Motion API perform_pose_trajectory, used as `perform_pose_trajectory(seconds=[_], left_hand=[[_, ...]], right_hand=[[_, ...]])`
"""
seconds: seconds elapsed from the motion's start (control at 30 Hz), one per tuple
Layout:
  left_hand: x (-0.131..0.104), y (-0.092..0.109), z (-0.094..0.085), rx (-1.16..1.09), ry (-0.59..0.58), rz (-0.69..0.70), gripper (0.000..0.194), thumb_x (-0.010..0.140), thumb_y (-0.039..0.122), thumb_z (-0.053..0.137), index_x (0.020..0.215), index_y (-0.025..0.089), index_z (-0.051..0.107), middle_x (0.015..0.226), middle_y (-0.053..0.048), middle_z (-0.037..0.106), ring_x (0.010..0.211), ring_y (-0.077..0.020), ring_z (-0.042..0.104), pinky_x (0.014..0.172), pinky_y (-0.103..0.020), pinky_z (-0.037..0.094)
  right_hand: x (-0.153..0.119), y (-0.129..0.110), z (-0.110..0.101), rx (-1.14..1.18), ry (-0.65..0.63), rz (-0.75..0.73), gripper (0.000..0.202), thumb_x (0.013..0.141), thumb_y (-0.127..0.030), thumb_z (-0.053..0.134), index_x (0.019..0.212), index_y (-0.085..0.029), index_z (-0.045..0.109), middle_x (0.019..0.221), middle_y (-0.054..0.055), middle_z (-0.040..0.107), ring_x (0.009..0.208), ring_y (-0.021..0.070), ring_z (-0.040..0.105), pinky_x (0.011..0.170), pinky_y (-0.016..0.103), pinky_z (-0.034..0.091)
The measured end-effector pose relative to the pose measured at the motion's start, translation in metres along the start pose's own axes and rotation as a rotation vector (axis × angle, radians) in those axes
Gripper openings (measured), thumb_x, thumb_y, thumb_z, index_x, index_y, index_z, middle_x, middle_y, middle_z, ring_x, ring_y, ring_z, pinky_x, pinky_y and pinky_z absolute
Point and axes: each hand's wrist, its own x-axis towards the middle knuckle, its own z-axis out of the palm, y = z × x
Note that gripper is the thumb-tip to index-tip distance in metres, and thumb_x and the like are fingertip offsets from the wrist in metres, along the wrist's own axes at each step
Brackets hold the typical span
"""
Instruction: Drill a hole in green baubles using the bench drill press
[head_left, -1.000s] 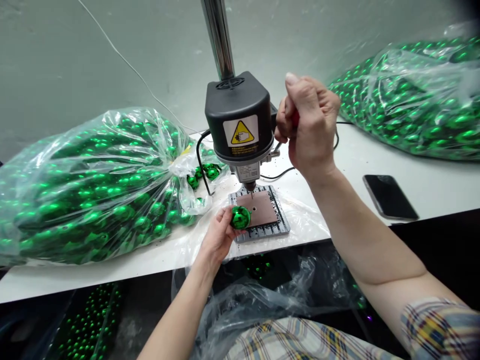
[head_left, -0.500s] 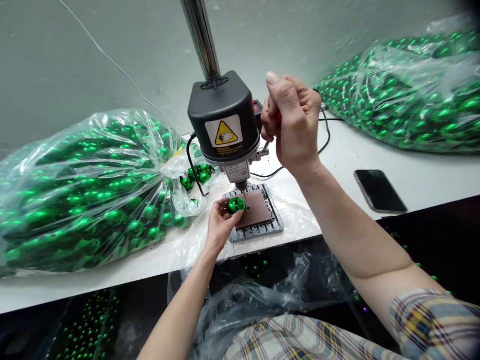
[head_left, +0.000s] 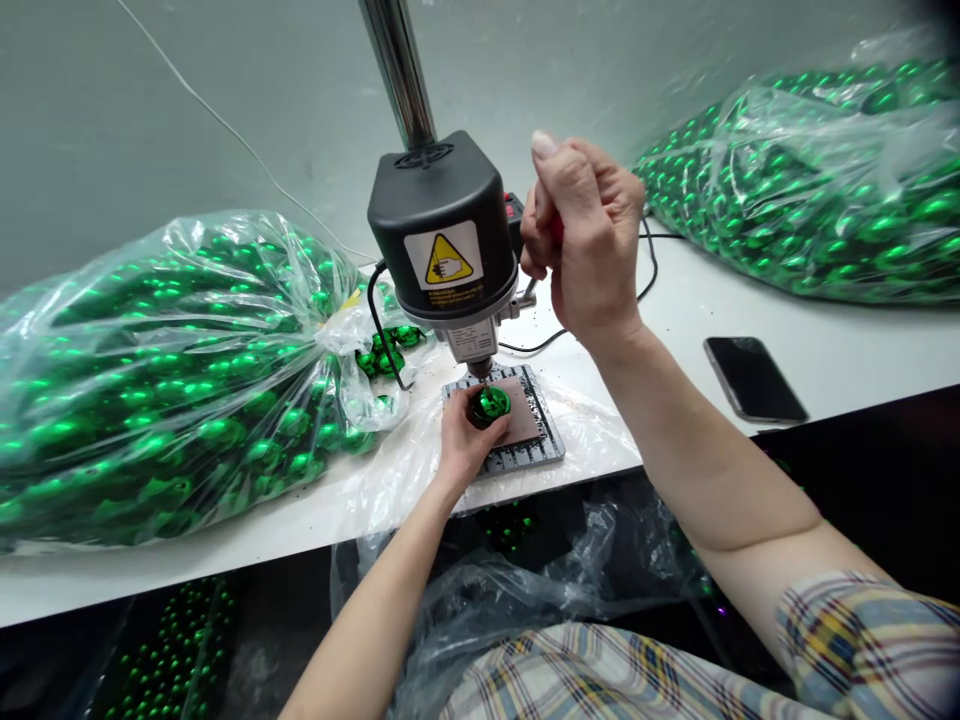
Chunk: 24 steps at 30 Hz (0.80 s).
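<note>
Clear plastic bag (head_left: 292, 245) at left bulges with shiny green balls (head_left: 221, 432); second bag (head_left: 780, 120) at right, packed too. White table (head_left: 667, 300), pale wall (head_left: 247, 80) behind. Smartphone (head_left: 756, 378) lies right of drill press (head_left: 442, 220). Your left hand (head_left: 466, 438) pinches single green ball (head_left: 493, 403) over pinkish board (head_left: 525, 422), just under drill chuck (head_left: 479, 369); your right hand (head_left: 592, 235) curls round red knob (head_left: 556, 229), mostly hiding it.

One ball (head_left: 493, 404) in the left hand (head_left: 469, 432), one drill (head_left: 442, 235) beside the right hand (head_left: 589, 235), one phone (head_left: 756, 380) right of it, two full bags (head_left: 172, 390) flanking the hands.
</note>
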Motion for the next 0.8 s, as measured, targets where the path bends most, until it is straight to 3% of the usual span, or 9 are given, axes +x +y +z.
perform_pose_trajectory(seconds=[0.23, 0.47, 0.6, 0.8], left_hand=[[-0.005, 0.000, 0.003, 0.012, 0.042, 0.002, 0.054, 0.070, 0.026, 0.088, 0.120, 0.022, 0.070, 0.109, -0.008, 0.066, 0.112, -0.0266, 0.062, 0.100, -0.041, 0.052], [-0.006, 0.000, 0.003, 0.007, 0.050, -0.011, 0.056, 0.068, 0.022, 0.090, 0.120, 0.023, 0.071, 0.109, -0.008, 0.064, 0.109, -0.0251, 0.063, 0.100, -0.041, 0.053], [-0.005, 0.001, 0.003, 0.010, 0.044, -0.019, 0.056, 0.068, 0.022, 0.090, 0.120, 0.023, 0.071, 0.108, -0.007, 0.064, 0.109, -0.0248, 0.063, 0.100, -0.040, 0.053], [-0.005, 0.002, 0.003, 0.016, 0.028, -0.024, 0.056, 0.068, 0.024, 0.090, 0.121, 0.020, 0.070, 0.109, -0.009, 0.065, 0.109, -0.0259, 0.062, 0.101, -0.042, 0.053]], right_hand=[[-0.004, -0.006, 0.000, -0.059, -0.010, 0.025, 0.062, 0.086, -0.072, 0.062, 0.062, -0.024, 0.030, 0.046, -0.007, 0.033, 0.039, 0.0061, 0.026, 0.034, 0.027, 0.023], [-0.028, -0.012, 0.000, -0.025, 0.038, -0.072, 0.060, 0.090, -0.051, 0.070, 0.052, -0.021, 0.034, 0.043, -0.006, 0.031, 0.037, 0.0048, 0.028, 0.039, 0.025, 0.023], [-0.045, -0.013, -0.006, -0.025, 0.023, -0.100, 0.059, 0.092, -0.044, 0.068, 0.050, -0.020, 0.035, 0.045, -0.005, 0.031, 0.039, 0.0062, 0.028, 0.042, 0.030, 0.020], [-0.065, 0.000, -0.020, -0.041, -0.009, -0.222, 0.059, 0.093, -0.035, 0.066, 0.051, -0.019, 0.027, 0.045, -0.004, 0.028, 0.040, 0.0087, 0.026, 0.045, 0.034, 0.018]])
